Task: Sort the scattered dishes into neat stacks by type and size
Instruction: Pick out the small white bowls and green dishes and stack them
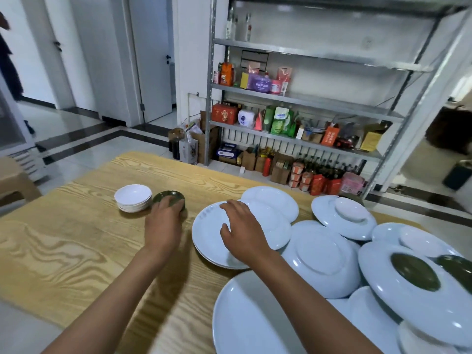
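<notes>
Wood-grain table (76, 246) — my left hand (163, 226) cupped the small dark-green dish (167, 196), right hand (242, 231) lay flat on the white plate stack (212, 241) — a hasty slide could knock the stacked small white bowls (132, 196) just beyond the grip.

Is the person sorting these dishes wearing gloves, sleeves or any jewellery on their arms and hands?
No. Both forearms are bare as far as the picture shows, with no sleeve in view. The left hand and the right hand wear no gloves, and no watch, bracelet or ring shows on them. The fingernails are too blurred to tell anything about.
</notes>
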Motion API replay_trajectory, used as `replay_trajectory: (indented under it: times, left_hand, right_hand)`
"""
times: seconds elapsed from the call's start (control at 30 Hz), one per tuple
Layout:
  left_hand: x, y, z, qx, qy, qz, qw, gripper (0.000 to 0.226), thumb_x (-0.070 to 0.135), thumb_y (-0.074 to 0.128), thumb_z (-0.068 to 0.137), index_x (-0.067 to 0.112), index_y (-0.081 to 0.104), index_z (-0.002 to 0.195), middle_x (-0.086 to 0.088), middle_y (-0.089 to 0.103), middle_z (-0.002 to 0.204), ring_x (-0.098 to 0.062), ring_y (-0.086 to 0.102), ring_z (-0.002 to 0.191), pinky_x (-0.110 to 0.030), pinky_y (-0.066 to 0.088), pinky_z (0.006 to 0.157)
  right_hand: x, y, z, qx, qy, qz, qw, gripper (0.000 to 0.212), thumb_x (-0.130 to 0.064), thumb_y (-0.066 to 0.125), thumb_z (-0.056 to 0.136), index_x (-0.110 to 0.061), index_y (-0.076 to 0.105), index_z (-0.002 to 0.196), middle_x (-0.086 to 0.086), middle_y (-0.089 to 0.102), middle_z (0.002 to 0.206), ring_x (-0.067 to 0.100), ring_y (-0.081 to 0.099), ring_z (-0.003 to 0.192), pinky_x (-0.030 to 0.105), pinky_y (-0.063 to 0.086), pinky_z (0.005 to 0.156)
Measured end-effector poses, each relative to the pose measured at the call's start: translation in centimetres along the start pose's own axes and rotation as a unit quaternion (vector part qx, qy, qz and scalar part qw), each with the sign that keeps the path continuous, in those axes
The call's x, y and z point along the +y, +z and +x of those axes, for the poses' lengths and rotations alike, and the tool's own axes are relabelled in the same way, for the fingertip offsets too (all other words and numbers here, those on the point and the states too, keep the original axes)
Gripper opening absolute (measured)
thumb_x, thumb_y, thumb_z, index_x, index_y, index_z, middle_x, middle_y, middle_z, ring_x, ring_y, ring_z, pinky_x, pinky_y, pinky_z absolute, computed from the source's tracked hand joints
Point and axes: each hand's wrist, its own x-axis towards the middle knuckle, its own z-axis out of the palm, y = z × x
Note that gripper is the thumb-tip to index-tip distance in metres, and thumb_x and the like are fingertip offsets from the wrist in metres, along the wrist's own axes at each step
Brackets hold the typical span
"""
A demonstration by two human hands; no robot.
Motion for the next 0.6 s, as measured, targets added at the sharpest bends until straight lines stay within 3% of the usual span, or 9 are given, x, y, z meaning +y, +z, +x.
replay_trajectory:
  times: [0.13, 0.27, 0.47, 0.6]
  left_hand:
    - [5.1, -0.5, -0.9, 0.01, 0.068, -0.02, 0.997, 0.038, 0.012, 0.062, 0.088, 0.016, 0.062, 0.125, -0.013, 0.054, 0.132, -0.036, 0.048, 0.118, -0.047, 0.046, 0.091]
    - [11.2, -0.8, -2.6, 0.011, 0.155, -0.06, 0.986, 0.036, 0.011, 0.064, 0.088, 0.014, 0.064, 0.123, -0.014, 0.056, 0.131, -0.037, 0.049, 0.12, -0.046, 0.044, 0.093]
    - [19.3, -0.1, -6.5, -0.014, 0.269, -0.112, 0.957, 0.038, 0.006, 0.073, 0.078, 0.014, 0.068, 0.115, -0.014, 0.061, 0.124, -0.037, 0.056, 0.111, -0.044, 0.052, 0.081]
    - [24.2, 0.2, -9.1, -0.05, 0.314, -0.134, 0.938, 0.039, 0.01, 0.07, 0.082, 0.018, 0.066, 0.12, -0.009, 0.058, 0.129, -0.033, 0.053, 0.116, -0.041, 0.051, 0.083]
  right_hand:
    - [1.3, -3.0, -1.7, 0.026, 0.025, -0.014, 0.999, 0.049, -0.014, 0.05, 0.09, -0.012, 0.045, 0.139, 0.005, 0.042, 0.146, 0.021, 0.031, 0.137, 0.037, 0.031, 0.111]
    - [3.1, -6.5, -4.4, 0.055, 0.052, -0.042, 0.996, 0.051, -0.012, 0.051, 0.09, -0.011, 0.044, 0.14, 0.007, 0.041, 0.147, 0.022, 0.029, 0.139, 0.035, 0.028, 0.112]
    - [7.3, -11.9, -11.1, 0.114, 0.129, -0.062, 0.983, 0.047, -0.01, 0.054, 0.086, -0.009, 0.05, 0.133, 0.008, 0.05, 0.138, 0.025, 0.039, 0.131, 0.039, 0.034, 0.109]
    - [10.8, -15.3, -16.3, 0.138, 0.228, -0.066, 0.962, 0.049, -0.017, 0.055, 0.09, -0.012, 0.046, 0.138, 0.007, 0.048, 0.141, 0.024, 0.04, 0.131, 0.035, 0.032, 0.108]
